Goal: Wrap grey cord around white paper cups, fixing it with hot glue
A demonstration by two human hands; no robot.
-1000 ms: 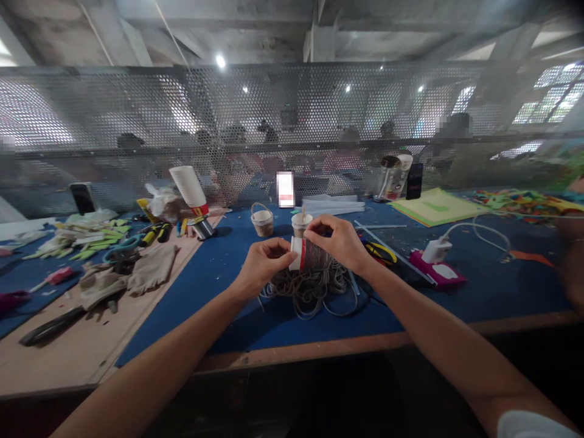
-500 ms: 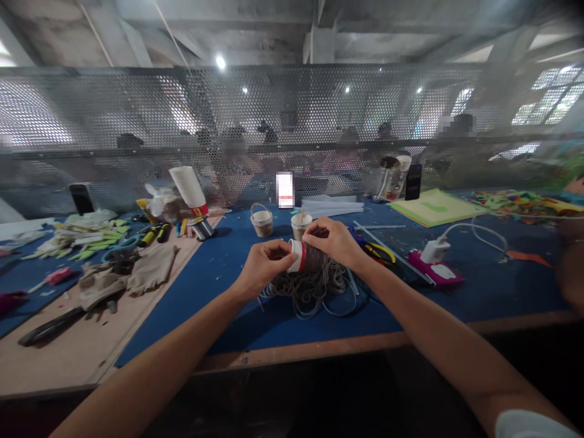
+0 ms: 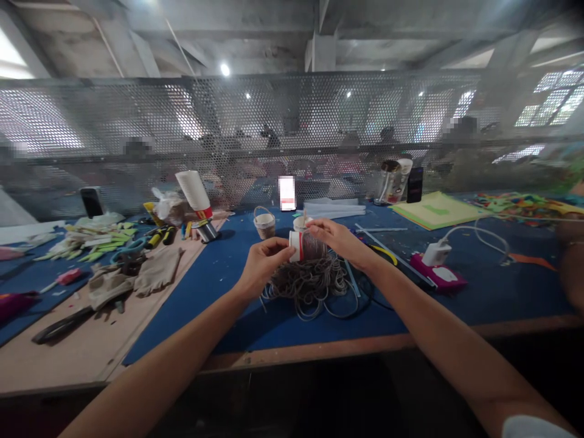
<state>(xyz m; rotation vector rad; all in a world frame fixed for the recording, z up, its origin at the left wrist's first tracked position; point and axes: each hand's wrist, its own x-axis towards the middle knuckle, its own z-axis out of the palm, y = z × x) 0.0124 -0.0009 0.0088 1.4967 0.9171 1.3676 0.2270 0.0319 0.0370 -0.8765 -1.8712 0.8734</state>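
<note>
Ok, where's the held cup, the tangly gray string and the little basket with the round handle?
Cup (image 3: pixel 296 243): head view, on its white part.
Gray string (image 3: pixel 306 287): head view, middle of the pile.
Little basket (image 3: pixel 266 231): head view, front wall.

With the paper cup (image 3: pixel 307 246) as clock centre, the left hand (image 3: pixel 262 264) is at nine, the right hand (image 3: pixel 341 240) at two. The cord heap (image 3: pixel 310 287) lies on the bench (image 3: pixel 201 286) at six. A handled basket (image 3: pixel 265 227) stands at ten, a phone (image 3: pixel 287 193) at twelve. Farther out: gloves (image 3: pixel 157 272) at nine, stacked cups (image 3: pixel 192 190) at ten, paper sheets (image 3: pixel 435 210) at two, a power strip (image 3: pixel 456 281) bearing a charger (image 3: pixel 434 252) at three. Behind everything, perforated partition (image 3: pixel 319 109).
</note>
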